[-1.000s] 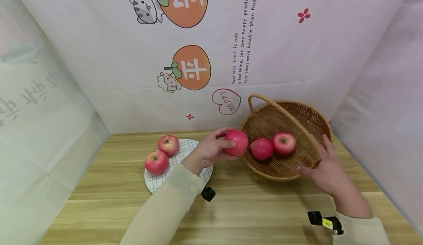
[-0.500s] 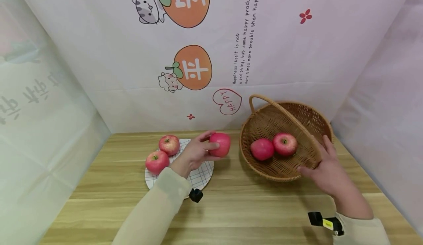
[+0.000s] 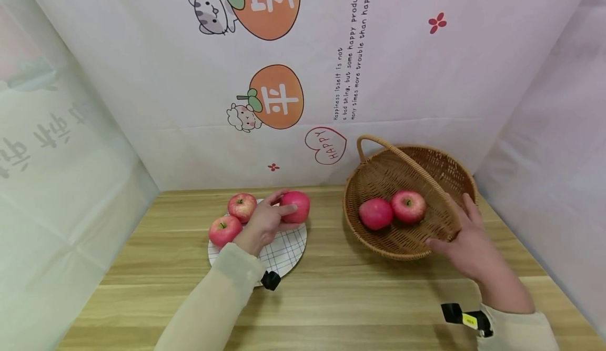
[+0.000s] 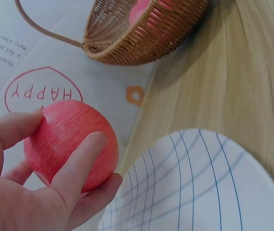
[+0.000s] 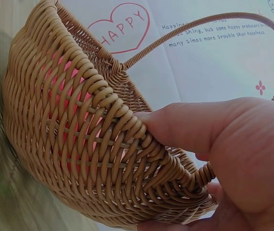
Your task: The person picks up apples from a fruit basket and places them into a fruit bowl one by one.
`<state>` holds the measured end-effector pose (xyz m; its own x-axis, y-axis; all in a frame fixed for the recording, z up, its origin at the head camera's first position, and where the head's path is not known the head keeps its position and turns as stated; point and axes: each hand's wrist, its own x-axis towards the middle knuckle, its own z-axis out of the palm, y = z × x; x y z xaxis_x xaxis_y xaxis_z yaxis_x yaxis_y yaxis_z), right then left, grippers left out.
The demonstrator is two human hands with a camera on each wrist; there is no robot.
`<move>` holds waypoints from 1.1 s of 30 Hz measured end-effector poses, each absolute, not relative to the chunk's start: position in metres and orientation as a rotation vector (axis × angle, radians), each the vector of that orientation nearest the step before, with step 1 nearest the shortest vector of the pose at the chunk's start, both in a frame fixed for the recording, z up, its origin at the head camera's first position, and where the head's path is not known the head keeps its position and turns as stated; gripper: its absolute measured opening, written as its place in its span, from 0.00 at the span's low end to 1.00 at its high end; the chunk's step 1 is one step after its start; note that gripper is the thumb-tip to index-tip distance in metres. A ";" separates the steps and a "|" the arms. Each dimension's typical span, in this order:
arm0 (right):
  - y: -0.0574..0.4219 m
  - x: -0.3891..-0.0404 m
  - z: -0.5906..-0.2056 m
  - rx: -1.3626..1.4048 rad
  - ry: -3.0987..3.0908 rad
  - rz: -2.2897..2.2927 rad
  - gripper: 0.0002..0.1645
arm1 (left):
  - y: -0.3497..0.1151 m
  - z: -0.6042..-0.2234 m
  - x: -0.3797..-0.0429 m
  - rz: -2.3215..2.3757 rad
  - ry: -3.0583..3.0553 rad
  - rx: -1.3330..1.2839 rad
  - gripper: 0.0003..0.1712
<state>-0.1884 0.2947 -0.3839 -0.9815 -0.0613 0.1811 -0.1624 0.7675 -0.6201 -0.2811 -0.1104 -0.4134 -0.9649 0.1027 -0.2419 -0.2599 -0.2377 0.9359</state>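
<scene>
My left hand (image 3: pixel 266 223) grips a red apple (image 3: pixel 296 207) over the back right part of a round plate (image 3: pixel 284 251) with a blue grid pattern. In the left wrist view, thumb and fingers wrap the held apple (image 4: pixel 74 144), with the plate below it. Two more apples, one behind (image 3: pixel 242 207) and one in front (image 3: pixel 225 231), sit at the plate's left side. On the right, my right hand (image 3: pixel 466 240) holds the rim of a wicker basket (image 3: pixel 397 255) by its handle's base. Inside it lie a darker apple (image 3: pixel 375 214) and a lighter apple (image 3: pixel 408 206).
The basket's arched handle (image 3: pixel 402 156) stands above its opening. A printed cloth (image 3: pixel 388 77) hangs directly behind the wooden table (image 3: pixel 341 298), and pale sheets close off both sides. Table surface lies between plate and basket.
My left hand has carried the apple leftward, from the basket's left rim to over the plate. My right hand and the basket have stayed in place.
</scene>
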 end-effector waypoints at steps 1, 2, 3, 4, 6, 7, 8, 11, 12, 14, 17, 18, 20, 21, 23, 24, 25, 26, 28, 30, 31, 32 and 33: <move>0.295 -0.188 -0.384 0.180 -2.810 1.005 0.64 | -0.112 -0.414 -0.281 2.298 1.787 -0.201 0.34; 0.295 -0.188 -0.384 0.181 -2.809 1.001 0.64 | -0.113 -0.415 -0.281 2.301 1.792 -0.214 0.34; 0.295 -0.188 -0.384 0.182 -2.807 0.999 0.64 | -0.114 -0.416 -0.282 2.304 1.796 -0.221 0.34; 0.295 -0.188 -0.384 0.183 -2.805 0.995 0.64 | -0.115 -0.417 -0.282 2.308 1.799 -0.229 0.34; 0.295 -0.188 -0.383 0.186 -2.802 0.993 0.64 | -0.116 -0.419 -0.283 2.312 1.807 -0.240 0.34; 0.295 -0.188 -0.383 0.186 -2.801 0.994 0.64 | -0.116 -0.420 -0.283 2.317 1.807 -0.245 0.35; 0.294 -0.188 -0.383 0.184 -2.802 0.993 0.64 | -0.117 -0.422 -0.284 2.323 1.806 -0.254 0.35; 0.294 -0.188 -0.383 0.182 -2.805 0.995 0.64 | -0.119 -0.426 -0.286 2.336 1.807 -0.266 0.35; 0.294 -0.188 -0.382 0.181 -2.807 0.997 0.64 | -0.120 -0.428 -0.287 2.343 1.802 -0.268 0.35; 0.294 -0.188 -0.382 0.181 -2.809 0.997 0.64 | -0.122 -0.430 -0.288 2.351 1.798 -0.271 0.36; 0.294 -0.188 -0.382 0.184 -2.807 0.994 0.64 | -0.123 -0.433 -0.290 2.343 1.807 -0.270 0.36; 0.294 -0.188 -0.382 0.185 -2.806 0.992 0.64 | -0.124 -0.433 -0.290 2.335 1.817 -0.271 0.37; 0.294 -0.188 -0.382 0.187 -2.804 0.990 0.64 | -0.125 -0.433 -0.291 2.317 1.840 -0.280 0.37; 0.294 -0.189 -0.382 0.188 -2.804 0.991 0.64 | -0.125 -0.433 -0.290 2.311 1.845 -0.287 0.37; 0.294 -0.189 -0.382 0.188 -2.805 0.995 0.64 | -0.125 -0.432 -0.290 2.305 1.851 -0.311 0.37; 0.294 -0.189 -0.383 0.188 -2.804 0.998 0.64 | -0.125 -0.431 -0.290 2.310 1.846 -0.319 0.38; 0.294 -0.189 -0.383 0.189 -2.803 1.000 0.64 | -0.126 -0.431 -0.290 2.311 1.844 -0.331 0.38; 0.294 -0.189 -0.383 0.188 -2.802 1.001 0.64 | -0.126 -0.430 -0.290 2.312 1.844 -0.341 0.38; 0.294 -0.189 -0.383 0.183 -2.804 0.999 0.64 | -0.126 -0.429 -0.289 2.315 1.844 -0.357 0.38; 0.294 -0.188 -0.383 0.179 -2.807 0.993 0.64 | -0.126 -0.428 -0.289 2.322 1.838 -0.362 0.38; 0.294 -0.188 -0.383 0.177 -2.812 0.991 0.64 | -0.126 -0.428 -0.289 2.313 1.850 -0.367 0.39; 0.294 -0.187 -0.383 0.174 -2.819 0.988 0.64 | -0.127 -0.428 -0.289 2.306 1.863 -0.366 0.39; 0.295 -0.187 -0.383 0.171 -2.824 0.986 0.64 | -0.127 -0.428 -0.289 2.299 1.876 -0.365 0.39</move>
